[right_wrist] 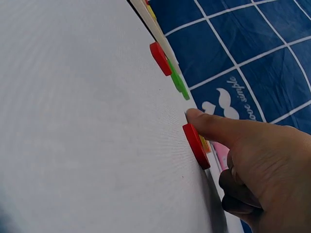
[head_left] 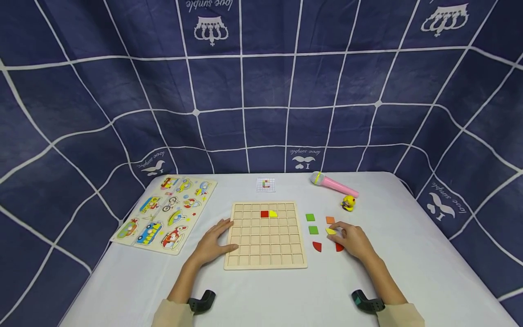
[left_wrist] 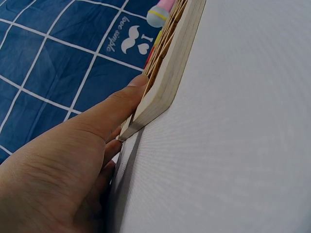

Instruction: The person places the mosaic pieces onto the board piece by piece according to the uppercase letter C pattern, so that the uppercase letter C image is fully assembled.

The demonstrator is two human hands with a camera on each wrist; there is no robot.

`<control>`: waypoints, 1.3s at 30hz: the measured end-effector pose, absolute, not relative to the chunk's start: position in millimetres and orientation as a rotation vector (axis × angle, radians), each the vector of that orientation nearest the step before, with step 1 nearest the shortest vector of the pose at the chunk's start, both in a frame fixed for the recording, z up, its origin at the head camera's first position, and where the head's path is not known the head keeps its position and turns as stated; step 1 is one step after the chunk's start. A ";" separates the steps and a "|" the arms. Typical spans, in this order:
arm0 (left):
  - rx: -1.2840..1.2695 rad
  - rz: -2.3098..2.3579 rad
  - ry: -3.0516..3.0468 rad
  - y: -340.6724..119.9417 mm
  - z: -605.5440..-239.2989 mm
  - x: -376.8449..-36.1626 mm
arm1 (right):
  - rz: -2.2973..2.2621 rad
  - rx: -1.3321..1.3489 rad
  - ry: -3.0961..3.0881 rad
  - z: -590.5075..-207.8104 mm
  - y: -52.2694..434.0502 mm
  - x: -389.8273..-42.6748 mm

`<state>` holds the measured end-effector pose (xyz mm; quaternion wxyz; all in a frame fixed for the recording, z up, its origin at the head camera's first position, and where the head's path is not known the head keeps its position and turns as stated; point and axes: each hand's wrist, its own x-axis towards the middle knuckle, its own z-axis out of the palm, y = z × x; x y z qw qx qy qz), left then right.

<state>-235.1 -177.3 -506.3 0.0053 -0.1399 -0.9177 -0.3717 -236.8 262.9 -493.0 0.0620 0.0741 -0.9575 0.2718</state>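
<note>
Fingers of the left hand [head_left: 213, 244] lie straight against the nine-o'clock edge of the wooden grid board [head_left: 265, 245] at table centre. At the board's three o'clock, the right hand [head_left: 354, 239] pinches a yellow piece [head_left: 330, 231] with curled fingers — red quarter pieces [head_left: 317, 246] just beside.

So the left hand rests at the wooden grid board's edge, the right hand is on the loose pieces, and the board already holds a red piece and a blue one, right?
Not quite: in the head view, the piece beside the red piece on the wooden grid board is a yellow piece, not blue. The rest stands.
</note>
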 end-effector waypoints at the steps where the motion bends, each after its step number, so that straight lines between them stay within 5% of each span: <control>1: -0.438 -1.163 -2.873 -177.4 -506.3 -235.1 | 0.821 0.221 -2.895 -492.3 263.0 -236.4; 23: -0.427 -1.158 -2.869 -176.7 -509.1 -235.0 | 0.877 0.257 -2.858 -483.7 267.5 -235.2; 39: -0.426 -1.166 -2.874 -178.4 -508.8 -236.1 | 0.881 0.439 -2.673 -459.1 173.2 -259.1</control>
